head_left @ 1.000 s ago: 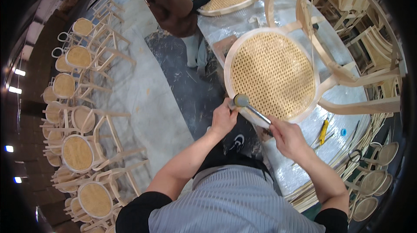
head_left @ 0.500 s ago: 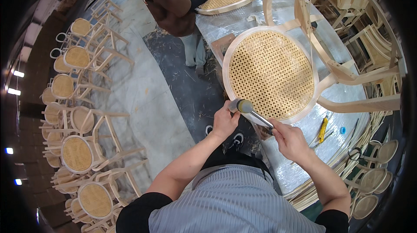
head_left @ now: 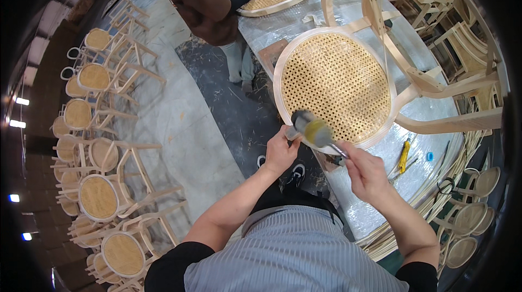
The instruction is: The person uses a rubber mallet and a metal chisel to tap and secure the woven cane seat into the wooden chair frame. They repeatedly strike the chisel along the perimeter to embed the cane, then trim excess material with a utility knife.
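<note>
Cane chair seat (head_left: 337, 82): lay on the surface (head_left: 380, 167), just beyond both grips. Hammer (head_left: 312, 130): head hung blurred over the seat's near rim. Right hand (head_left: 367, 175): grip closed around the hammer handle. Left hand (head_left: 280, 153): grip pinched narrow at the rim beside the hammer head.

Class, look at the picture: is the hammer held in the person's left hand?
No, the right hand grips the hammer; the left hand rests at the seat's rim.

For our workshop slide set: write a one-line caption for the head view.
Right hand swings a hammer at the cane seat rim while the left hand steadies it.
</note>
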Tool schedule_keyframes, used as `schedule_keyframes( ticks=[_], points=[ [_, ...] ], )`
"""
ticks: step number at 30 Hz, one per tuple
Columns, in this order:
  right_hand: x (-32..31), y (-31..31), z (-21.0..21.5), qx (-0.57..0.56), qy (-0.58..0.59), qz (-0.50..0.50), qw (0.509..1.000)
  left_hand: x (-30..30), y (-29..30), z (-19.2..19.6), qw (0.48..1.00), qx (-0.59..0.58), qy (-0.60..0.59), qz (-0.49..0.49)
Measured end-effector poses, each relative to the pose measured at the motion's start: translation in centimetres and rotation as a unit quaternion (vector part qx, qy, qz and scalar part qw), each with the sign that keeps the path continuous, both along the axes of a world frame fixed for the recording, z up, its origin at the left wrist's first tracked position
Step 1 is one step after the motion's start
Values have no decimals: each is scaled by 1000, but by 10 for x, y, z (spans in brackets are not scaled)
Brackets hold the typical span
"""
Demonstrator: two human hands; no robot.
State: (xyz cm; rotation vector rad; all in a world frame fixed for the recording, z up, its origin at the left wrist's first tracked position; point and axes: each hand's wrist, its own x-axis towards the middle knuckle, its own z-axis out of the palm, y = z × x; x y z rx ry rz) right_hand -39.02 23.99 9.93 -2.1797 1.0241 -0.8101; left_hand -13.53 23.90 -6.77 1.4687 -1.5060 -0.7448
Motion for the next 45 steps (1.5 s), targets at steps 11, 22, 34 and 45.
schedule_keyframes(
  ticks=[11,22,34,45],
  points=[
    [-11,-4,-10,84,134,16,987,-10,-2,9,999,27,10,22],
    [-2,2,6,45,55,-9,997,-11,7,7,998,59,17,7],
    [-30,6,-8,103,150,-11,983,-27,1,22,992,123,14,0],
    [-20,9,25,93,77,-21,992,-39,13,18,998,24,50,26]
  ],
)
